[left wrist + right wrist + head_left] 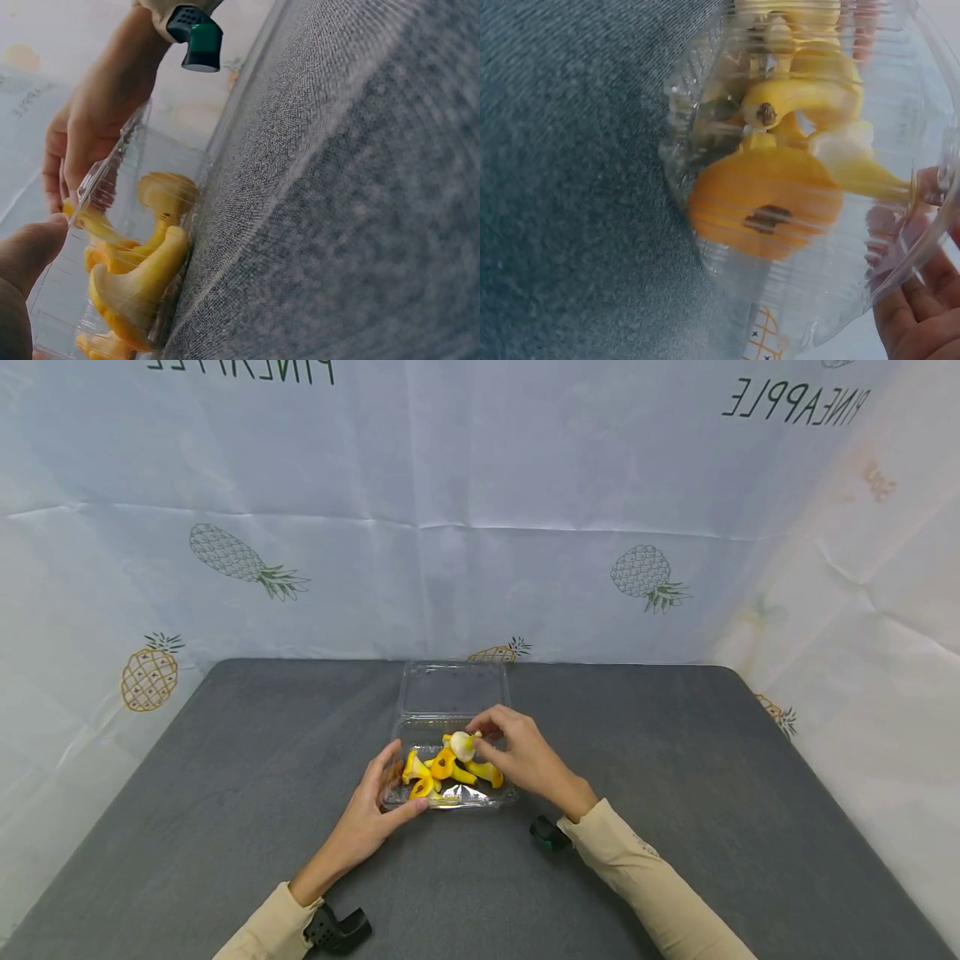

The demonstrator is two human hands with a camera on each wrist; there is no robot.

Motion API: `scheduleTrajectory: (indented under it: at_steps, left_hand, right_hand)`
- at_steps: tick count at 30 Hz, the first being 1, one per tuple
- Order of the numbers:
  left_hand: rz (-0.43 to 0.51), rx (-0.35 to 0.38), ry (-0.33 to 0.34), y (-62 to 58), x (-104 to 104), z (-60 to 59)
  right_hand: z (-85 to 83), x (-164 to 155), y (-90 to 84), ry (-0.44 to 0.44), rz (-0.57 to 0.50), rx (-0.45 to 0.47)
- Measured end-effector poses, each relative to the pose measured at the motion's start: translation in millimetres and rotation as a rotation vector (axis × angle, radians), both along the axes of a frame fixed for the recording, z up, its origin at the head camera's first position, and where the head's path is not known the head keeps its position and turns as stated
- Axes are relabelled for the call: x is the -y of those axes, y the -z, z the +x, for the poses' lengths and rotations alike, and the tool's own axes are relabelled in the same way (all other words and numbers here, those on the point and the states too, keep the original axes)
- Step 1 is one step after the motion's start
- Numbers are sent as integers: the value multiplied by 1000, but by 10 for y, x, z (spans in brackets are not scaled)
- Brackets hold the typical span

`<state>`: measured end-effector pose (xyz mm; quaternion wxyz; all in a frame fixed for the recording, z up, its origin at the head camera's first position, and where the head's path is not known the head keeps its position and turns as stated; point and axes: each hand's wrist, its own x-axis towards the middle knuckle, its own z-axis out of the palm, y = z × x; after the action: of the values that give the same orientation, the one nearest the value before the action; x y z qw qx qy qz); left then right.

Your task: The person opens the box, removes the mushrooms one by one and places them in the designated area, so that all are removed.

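Note:
A clear plastic clamshell container [450,803] stands on the grey table with its lid [453,687] folded back. Several yellow mushrooms [442,764] lie inside, some with dark spots; one with an orange face [769,202] shows large in the right wrist view. My left hand [371,810] holds the container's near left corner, fingers along the side and thumb [34,251] at the front rim. Over the right part of the container, my right hand [521,756] pinches the stem end of a pale-topped yellow mushroom [462,745]. Its fingers partly hide that stem.
The grey cloth-covered table [300,735] runs up to a white curtain [487,585] printed with pineapples. Dark wrist devices [337,930] are worn on both wrists, beside beige sleeves [652,885].

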<state>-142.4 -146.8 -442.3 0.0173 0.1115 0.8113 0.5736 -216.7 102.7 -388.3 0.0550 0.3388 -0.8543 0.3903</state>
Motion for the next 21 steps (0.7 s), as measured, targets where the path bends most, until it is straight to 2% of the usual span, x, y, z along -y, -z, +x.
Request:
scheduleTrajectory:
  at_steps: [8, 21]
  left_hand:
    - [3, -2, -5, 2, 2, -3]
    - [5, -4, -1, 8, -4, -8]
  right_hand:
    - [10, 27, 2, 20, 69, 99]
    - [-6, 63, -53, -16, 269, 138]
